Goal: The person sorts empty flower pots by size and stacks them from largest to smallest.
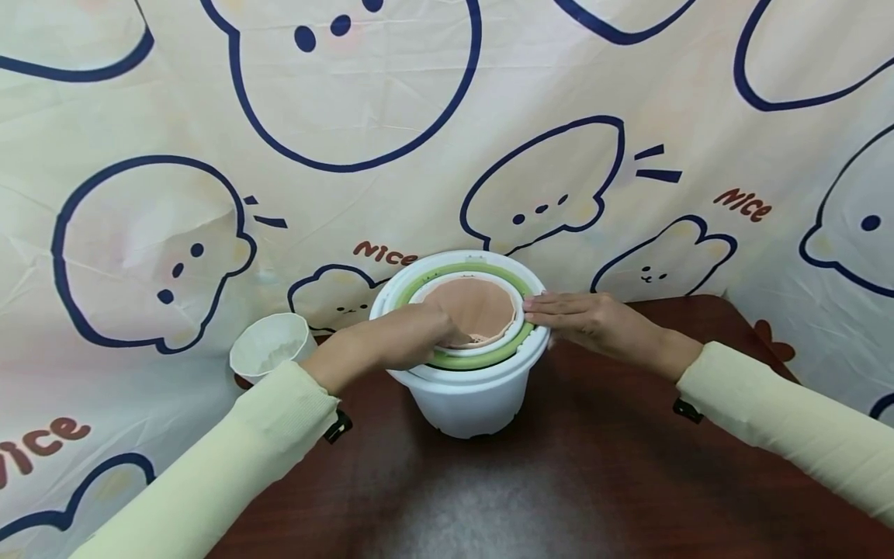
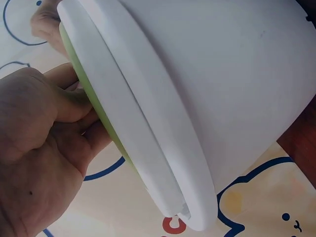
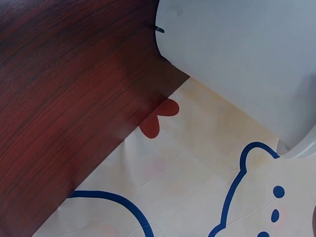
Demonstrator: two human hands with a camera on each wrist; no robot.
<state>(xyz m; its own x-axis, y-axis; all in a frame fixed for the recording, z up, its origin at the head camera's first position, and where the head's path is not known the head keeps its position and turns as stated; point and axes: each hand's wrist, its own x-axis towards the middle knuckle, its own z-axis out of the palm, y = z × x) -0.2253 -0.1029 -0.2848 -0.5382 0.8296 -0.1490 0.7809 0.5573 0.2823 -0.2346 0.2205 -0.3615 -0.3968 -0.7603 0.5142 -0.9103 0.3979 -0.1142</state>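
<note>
A large white pot (image 1: pixel 469 396) stands upright with smaller pots nested inside. Within it sits a green pot (image 1: pixel 482 360), then a white-rimmed pot (image 1: pixel 518 314), and innermost a peach-coloured pot (image 1: pixel 478 303). My left hand (image 1: pixel 412 334) reaches over the near left side, its fingers curled at the peach pot's rim; the fingertips are hidden. In the left wrist view the left hand (image 2: pixel 49 133) bends its thumb and fingers in past the green edge (image 2: pixel 94 94). The right hand (image 1: pixel 594 320) rests nearly straight fingers on the stack's right rims.
An empty white faceted cup (image 1: pixel 268 345) stands at the left, by the wall. Behind the dark wooden table (image 1: pixel 559 473) hangs a pale cloth (image 1: pixel 391 210) printed with cartoon outlines. The table's right edge (image 3: pixel 108 157) runs close to that cloth.
</note>
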